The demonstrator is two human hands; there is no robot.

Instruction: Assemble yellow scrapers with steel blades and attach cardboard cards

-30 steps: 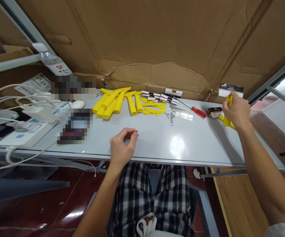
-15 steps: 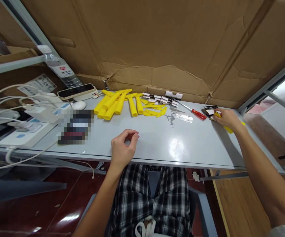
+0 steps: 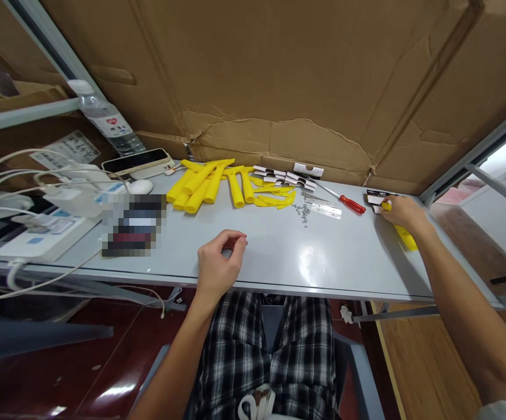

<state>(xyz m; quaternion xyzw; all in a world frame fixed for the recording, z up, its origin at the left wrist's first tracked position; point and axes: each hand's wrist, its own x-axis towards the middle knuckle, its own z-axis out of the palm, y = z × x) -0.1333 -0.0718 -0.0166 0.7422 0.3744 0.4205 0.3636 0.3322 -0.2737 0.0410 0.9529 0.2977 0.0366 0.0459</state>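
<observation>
My left hand hovers near the front edge of the table with thumb and fingertips pressed together; whatever may be between them is hidden. At the table's right end, my right hand grips a yellow plastic handle, part of it covered by the fingers. Just left of that hand lie black-and-white card sleeves. A red-handled screwdriver is beside them. Further left are metal blades, a scatter of small screws, white card sleeves, thin yellow plastic parts and a pile of yellow handles.
A cardboard wall closes the back of the table. On the left stand a water bottle, a phone, a white power strip with tangled cables, and a pixelated dark item. Metal frame posts flank both sides.
My right hand has shifted slightly, and the yellow handle in it has turned, so its wide end shows lower, below the wrist. My left hand keeps its pose.
</observation>
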